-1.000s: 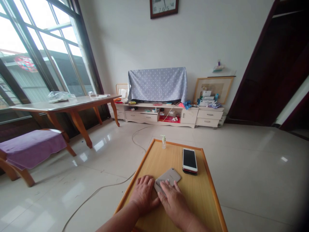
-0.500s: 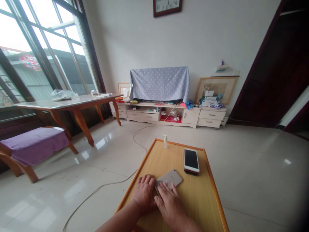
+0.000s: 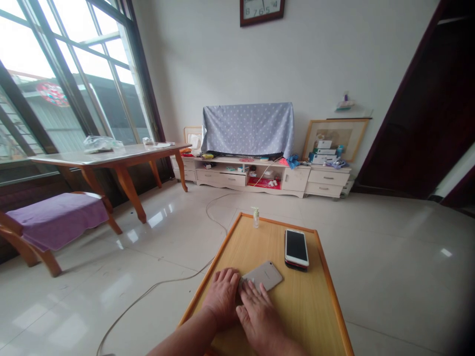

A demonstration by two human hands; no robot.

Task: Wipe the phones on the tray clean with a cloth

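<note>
A gold-pink smartphone (image 3: 270, 275) lies back side up on the small wooden table (image 3: 222, 257), set at a slant. My left hand (image 3: 223, 295) is curled at the phone's near left end, closed on that edge; its fingertips are partly hidden. My right hand (image 3: 259, 312) lies over the phone's lower part, fingers stretched and close together, pressing a small pale wipe-like piece (image 3: 245, 282) against the back. Most of that piece is covered by the fingers, so its kind is hard to make out.
Farther right on the table, a white phone (image 3: 296, 247) with a dark screen lies on top of another dark, red-edged item. A small pump bottle (image 3: 256, 217) stands at the far left corner. A cable (image 3: 156, 284) runs across the floor on the left.
My right fingers have shifted slightly left over the phone's back, and the pale piece shows a little differently. My left hand stays at the phone's end. The view has turned slightly.
</note>
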